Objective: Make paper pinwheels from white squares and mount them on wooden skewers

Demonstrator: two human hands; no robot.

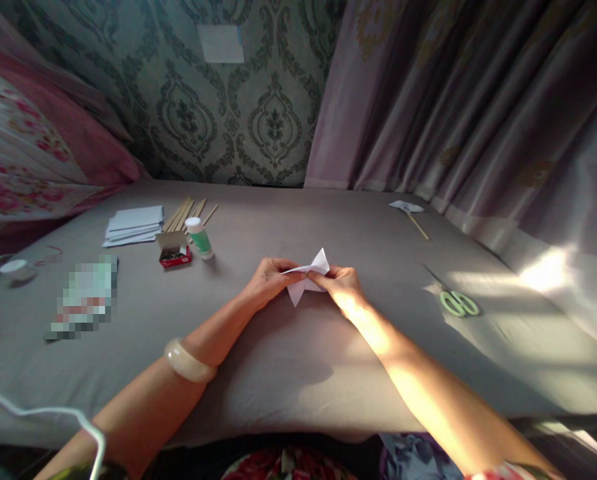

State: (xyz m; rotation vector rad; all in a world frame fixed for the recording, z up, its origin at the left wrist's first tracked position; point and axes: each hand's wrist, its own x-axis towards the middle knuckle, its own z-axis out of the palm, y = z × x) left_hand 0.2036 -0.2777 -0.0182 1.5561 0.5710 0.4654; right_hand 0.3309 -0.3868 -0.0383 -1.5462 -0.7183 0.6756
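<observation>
Between my hands is a white paper pinwheel (pixel 320 263), its pointed blades sticking up and down. My left hand (pixel 269 279) pinches its left side, and my right hand (pixel 345 283) has thumb and fingers closed on its right side. Both hands are held just above the grey cloth surface (pixel 288 373). Some of the fingers are hidden behind the paper. Off to the right, a finished pinwheel on a stick (pixel 407 208) lies at the back, and scissors with light green handles (pixel 458 303) lie nearer to me.
At the back left are a stack of white paper (pixel 134 225), several wooden sticks (pixel 181 215), a glue bottle (pixel 201 240) and an open red box (pixel 175 256) of small dark pieces. A blurred packet (pixel 85 297) and a white cable (pixel 33 411) lie at the left. Curtains (pixel 403 100) hang at right.
</observation>
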